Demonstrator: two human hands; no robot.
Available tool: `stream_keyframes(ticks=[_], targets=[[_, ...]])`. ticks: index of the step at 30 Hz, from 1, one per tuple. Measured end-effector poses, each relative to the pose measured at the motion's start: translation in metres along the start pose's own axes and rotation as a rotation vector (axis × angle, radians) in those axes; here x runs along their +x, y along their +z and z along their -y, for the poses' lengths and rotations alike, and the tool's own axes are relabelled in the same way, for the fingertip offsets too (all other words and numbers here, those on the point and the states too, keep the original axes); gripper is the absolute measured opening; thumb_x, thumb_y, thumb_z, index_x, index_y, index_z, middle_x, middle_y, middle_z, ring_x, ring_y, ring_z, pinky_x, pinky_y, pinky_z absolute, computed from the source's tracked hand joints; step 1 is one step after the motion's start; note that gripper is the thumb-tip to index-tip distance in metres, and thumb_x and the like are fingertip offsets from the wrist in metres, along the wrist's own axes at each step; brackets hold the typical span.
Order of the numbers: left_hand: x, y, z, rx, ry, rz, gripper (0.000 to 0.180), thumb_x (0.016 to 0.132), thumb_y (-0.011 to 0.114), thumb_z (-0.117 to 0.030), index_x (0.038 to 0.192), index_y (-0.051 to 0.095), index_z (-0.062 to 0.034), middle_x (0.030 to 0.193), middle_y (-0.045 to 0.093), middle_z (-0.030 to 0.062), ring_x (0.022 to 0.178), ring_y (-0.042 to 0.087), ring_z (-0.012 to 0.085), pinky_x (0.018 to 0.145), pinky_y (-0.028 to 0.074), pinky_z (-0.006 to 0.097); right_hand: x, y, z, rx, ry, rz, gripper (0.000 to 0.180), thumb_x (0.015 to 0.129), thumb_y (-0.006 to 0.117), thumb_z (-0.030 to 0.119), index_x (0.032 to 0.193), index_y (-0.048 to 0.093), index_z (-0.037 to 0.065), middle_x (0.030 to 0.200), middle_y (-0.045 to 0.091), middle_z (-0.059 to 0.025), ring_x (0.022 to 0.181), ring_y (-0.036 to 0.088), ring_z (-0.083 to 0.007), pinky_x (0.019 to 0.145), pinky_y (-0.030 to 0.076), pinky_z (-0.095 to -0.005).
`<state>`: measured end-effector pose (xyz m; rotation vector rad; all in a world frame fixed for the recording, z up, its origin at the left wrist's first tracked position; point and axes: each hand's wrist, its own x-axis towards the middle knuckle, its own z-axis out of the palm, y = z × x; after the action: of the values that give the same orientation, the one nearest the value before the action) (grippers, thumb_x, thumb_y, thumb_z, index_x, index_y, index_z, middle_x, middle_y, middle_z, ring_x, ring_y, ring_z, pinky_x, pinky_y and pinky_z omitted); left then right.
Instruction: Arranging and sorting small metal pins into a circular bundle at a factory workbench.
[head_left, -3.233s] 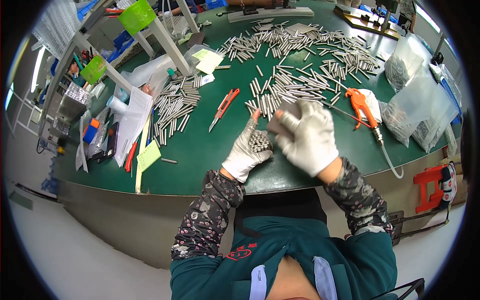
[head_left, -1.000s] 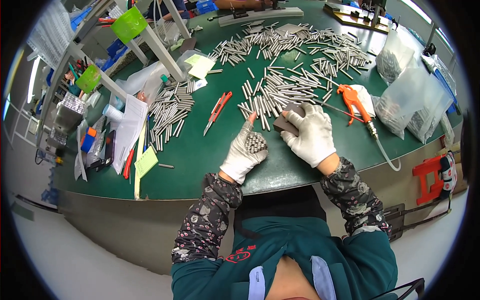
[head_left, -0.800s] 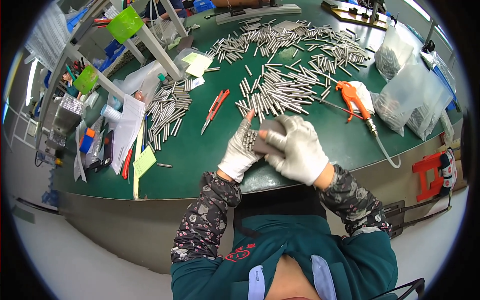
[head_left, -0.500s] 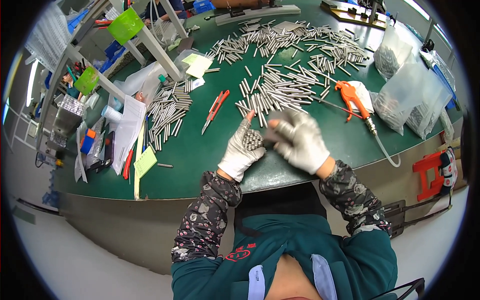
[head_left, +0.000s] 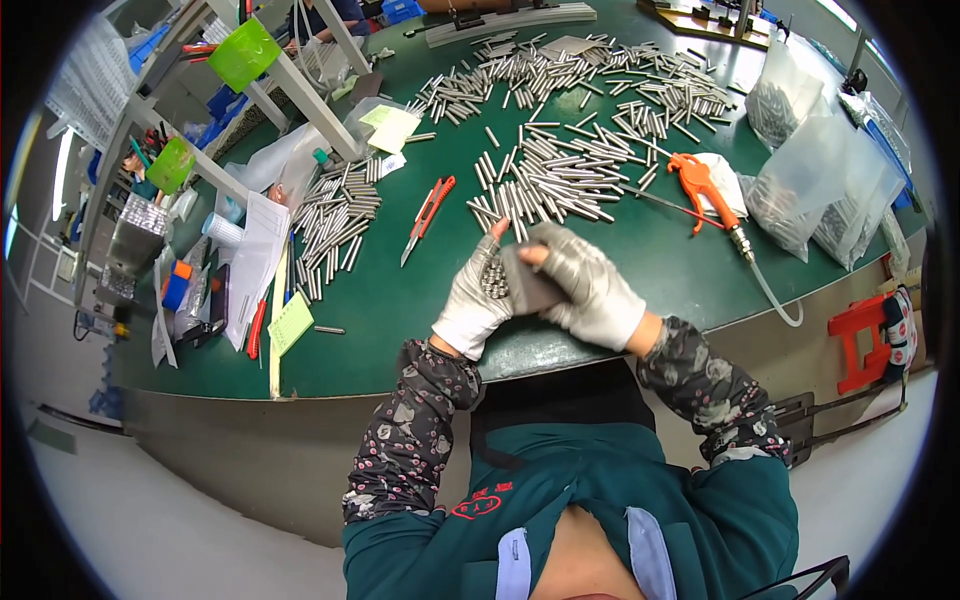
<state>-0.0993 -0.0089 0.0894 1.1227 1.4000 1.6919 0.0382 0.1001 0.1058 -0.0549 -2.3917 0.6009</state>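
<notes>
One tight bundle of silvery cylindrical metal rods [head_left: 494, 281], ends facing up, sits at center frame in the curled grasp of the left hand [head_left: 470, 306], gloved in white. The right hand [head_left: 598, 296], gloved alike, grips a flat gray-brown rectangular block [head_left: 534, 284] that hides part of the bundle; whether the two touch cannot be told.

A single handful appears gathered, while most of the rods look unbundled. On the green counter [head_left: 420, 330], a loose heap of silvery rods [head_left: 565, 185] lies just beyond the hands, a wider scatter of rods [head_left: 545, 70] spans the upper center, and a smaller pile of rods [head_left: 342, 228] lies left of a red-handled utility knife [head_left: 428, 220]. Whether that pile is finished work is unclear.

At right, past an orange air blow gun [head_left: 703, 188], translucent plastic bags [head_left: 785, 205] hold gray, metal-looking pieces, indistinct through the film. At upper left, a bright green plastic holder [head_left: 245, 54] hangs on a pale rack [head_left: 316, 95], its contents not discernible.
</notes>
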Motion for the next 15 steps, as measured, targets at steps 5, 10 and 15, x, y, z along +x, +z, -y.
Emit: stream_keyframes(ticks=[5,10,15], targets=[[-0.002,-0.014,0.016,-0.073,-0.057,0.154,0.086,0.067,0.071,0.003,0.138,0.024,-0.0117,0.094,0.056,0.001,0.083,0.055,0.0088,0.076,0.047,0.022,0.001,-0.008,-0.004,0.06,0.142,-0.133,0.062,0.055,0.07,0.002,0.113,0.048,0.006,0.116,0.049,-0.0181,0.109,0.047,-0.0354,0.093,0.04,-0.04],[-0.001,-0.012,0.015,-0.061,-0.06,0.061,0.086,0.066,0.066,0.008,0.138,0.023,-0.0126,0.088,0.055,-0.0008,0.077,0.053,0.0076,0.074,0.045,0.021,0.005,0.0,-0.009,0.079,0.371,-0.109,0.061,0.056,0.07,0.002,0.112,0.047,0.006,0.112,0.052,-0.0167,0.105,0.05,-0.0348,0.091,0.041,-0.0382],[0.008,-0.009,0.019,-0.489,-0.347,-0.094,0.09,0.064,0.063,0.012,0.139,0.021,-0.013,0.082,0.055,-0.0016,0.072,0.052,0.006,0.07,0.044,0.02,0.002,0.01,0.015,0.111,-0.037,-0.077,0.061,0.056,0.071,0.003,0.112,0.046,0.005,0.113,0.05,-0.0181,0.106,0.049,-0.0366,0.091,0.041,-0.0373]])
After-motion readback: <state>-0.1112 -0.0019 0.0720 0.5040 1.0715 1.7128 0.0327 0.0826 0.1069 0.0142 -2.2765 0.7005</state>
